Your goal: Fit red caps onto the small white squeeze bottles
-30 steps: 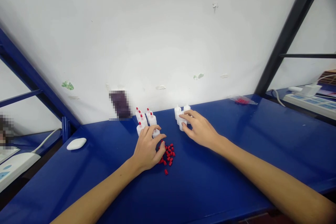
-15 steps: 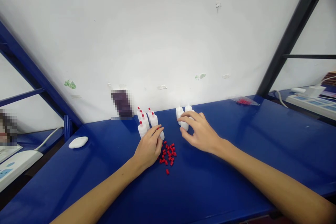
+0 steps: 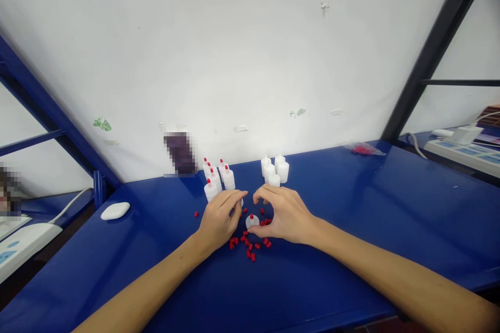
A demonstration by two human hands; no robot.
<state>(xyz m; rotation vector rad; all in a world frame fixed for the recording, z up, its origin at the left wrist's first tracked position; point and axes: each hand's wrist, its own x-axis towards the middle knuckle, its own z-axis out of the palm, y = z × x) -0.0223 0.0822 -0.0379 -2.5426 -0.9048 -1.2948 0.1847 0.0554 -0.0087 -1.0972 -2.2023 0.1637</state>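
Blue tabletop (image 3: 312,286), white wall (image 3: 234,52) behind. Red-capped bottles (image 3: 228,180), left; uncapped bottles (image 3: 283,172), right, apparently sorted. Loose red caps (image 3: 253,257), between, handy to both sides. Left hand (image 3: 219,219): fingers curled, hold unclear. Right hand (image 3: 288,214): half open, thumb beside one capped bottle (image 3: 252,223), perhaps guarding against tipping.

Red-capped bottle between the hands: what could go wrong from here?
The right hand has its thumb right by the bottle, so a nudge might tip it. Loose red caps lie around it and could get pushed farther apart. The left hand is close to the capped group; a backward bump might topple some.
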